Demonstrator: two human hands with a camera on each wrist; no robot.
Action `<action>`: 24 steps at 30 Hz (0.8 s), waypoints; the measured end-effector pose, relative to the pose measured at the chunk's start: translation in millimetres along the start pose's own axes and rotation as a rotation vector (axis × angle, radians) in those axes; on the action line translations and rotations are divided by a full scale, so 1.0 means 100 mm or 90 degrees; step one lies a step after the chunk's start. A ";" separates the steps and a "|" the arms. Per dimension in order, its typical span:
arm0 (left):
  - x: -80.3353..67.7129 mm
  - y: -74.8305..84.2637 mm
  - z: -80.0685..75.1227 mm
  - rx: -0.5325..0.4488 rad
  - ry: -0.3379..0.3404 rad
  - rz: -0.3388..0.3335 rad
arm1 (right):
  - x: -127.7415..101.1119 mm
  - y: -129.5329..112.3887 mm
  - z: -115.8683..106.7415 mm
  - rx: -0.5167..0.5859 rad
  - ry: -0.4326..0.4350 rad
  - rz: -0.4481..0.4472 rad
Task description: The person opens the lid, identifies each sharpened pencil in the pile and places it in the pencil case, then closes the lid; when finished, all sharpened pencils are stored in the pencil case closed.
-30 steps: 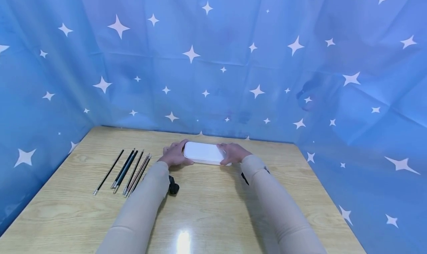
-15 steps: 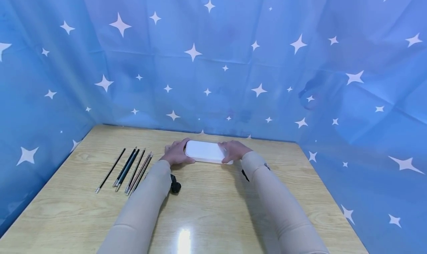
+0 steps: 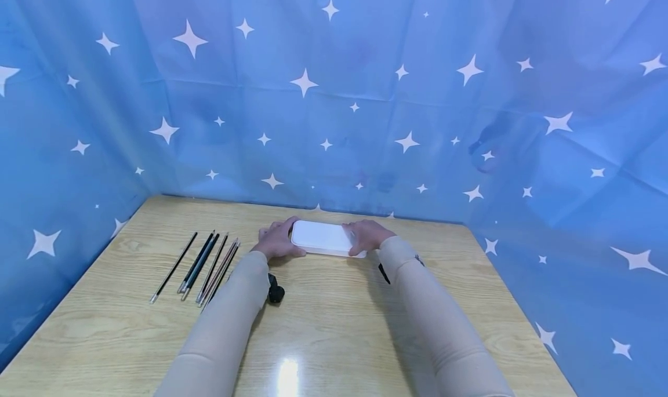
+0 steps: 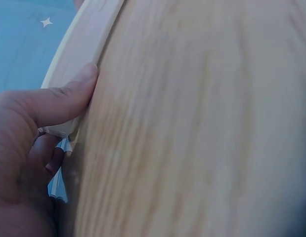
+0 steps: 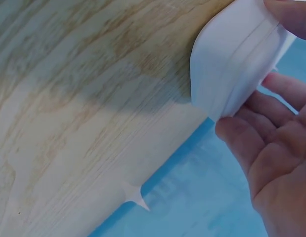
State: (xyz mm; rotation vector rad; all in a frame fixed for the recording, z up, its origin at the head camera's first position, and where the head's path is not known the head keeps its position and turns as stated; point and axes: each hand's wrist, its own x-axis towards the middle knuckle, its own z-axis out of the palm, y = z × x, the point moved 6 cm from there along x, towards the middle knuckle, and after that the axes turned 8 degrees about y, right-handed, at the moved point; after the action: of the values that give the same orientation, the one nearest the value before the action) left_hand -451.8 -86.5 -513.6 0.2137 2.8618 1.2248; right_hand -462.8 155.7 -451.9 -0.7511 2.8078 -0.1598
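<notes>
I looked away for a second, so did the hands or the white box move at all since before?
Nothing visibly moved. The left hand and right hand still grip the two ends of the flat white rounded plastic box on the light wooden table, and the row of thin dark pencils still lies to the left.

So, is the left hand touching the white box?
Touching. The left wrist view shows the left hand with its thumb pressed on the white box edge.
</notes>
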 end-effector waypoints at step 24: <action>0.01 0.03 -0.03 -0.014 -0.013 -0.008 | 0.02 -0.03 -0.10 0.015 -0.043 0.016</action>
State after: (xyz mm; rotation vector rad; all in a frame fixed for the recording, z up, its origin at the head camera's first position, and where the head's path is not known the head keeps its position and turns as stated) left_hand -452.6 -86.4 -509.0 0.2065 2.8267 1.2433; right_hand -465.9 152.6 -442.2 -0.7034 2.7455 -0.1594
